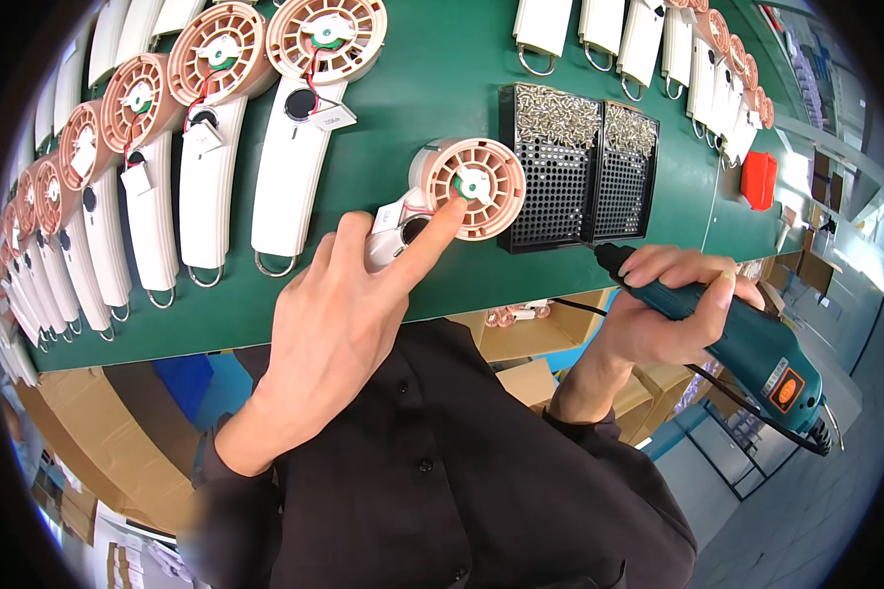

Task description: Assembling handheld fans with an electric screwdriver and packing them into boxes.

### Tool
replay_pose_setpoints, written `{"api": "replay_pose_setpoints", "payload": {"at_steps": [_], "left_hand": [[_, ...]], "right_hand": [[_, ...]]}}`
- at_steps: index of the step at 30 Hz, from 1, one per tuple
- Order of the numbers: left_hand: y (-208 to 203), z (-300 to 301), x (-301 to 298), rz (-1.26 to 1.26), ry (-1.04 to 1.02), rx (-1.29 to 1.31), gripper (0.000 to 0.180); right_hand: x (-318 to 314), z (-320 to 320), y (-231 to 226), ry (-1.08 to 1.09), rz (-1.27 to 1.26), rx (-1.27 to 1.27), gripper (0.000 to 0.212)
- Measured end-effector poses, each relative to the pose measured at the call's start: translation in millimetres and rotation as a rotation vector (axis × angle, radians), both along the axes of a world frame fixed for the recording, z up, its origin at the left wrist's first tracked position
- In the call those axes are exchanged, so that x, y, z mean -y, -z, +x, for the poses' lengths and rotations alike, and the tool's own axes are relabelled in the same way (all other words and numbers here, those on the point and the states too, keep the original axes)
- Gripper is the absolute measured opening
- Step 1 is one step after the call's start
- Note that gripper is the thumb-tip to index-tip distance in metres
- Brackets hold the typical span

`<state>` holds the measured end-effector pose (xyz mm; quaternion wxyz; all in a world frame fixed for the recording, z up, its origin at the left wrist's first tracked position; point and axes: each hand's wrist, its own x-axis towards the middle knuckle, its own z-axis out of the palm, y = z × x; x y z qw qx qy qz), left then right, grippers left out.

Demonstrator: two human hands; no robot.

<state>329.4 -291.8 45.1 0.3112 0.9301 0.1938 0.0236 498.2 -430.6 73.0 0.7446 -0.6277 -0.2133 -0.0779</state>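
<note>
A white handheld fan with a round pink grille head [501, 211] lies near the table's front edge. Its handle is mostly hidden under my left hand [339, 304], whose fingers curl over it while the index fingertip rests by the white hub and green part. Red wires and a white battery [387, 217] show beside the hand. My right hand [673, 309] is closed around a teal electric screwdriver [761, 348]. The tool's dark tip points up and left, by the lower edge of a black screw tray [552, 240] with perforated halves and a heap of small screws.
Several similar open fans [300, 167] stand in a row at the left of the green table [432, 88]. More white fan handles [543, 22] line the far right, near a red container [758, 181]. A cable hangs from the screwdriver. Cardboard boxes [530, 339] sit below the table edge.
</note>
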Motion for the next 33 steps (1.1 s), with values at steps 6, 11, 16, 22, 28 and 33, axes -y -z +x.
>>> {"api": "replay_pose_setpoints", "payload": {"at_steps": [6,11,16,22,28,33], "left_hand": [[2,-2,-1,0.009,0.004,0.028,0.070],[0,-11,-1,0.032,0.040,0.018,0.071],[3,-16,4,0.065,0.089,0.064,0.073],[-1,-19,2,0.000,0.074,-0.004,0.066],[-3,-19,1,-0.002,0.079,-0.017,0.066],[-1,-19,-1,-0.036,0.084,0.017,0.065]], "right_hand": [[0,-2,-4,-0.012,-0.024,0.045,0.014],[-5,-8,-16,-0.002,0.005,0.081,0.011],[-21,-21,-37,-0.260,0.196,0.101,0.023],[-60,-34,-44,-0.513,0.115,0.106,0.032],[-74,-38,-43,-0.629,0.015,0.118,0.031],[-82,-42,-34,-0.575,-0.070,0.123,0.024]]}}
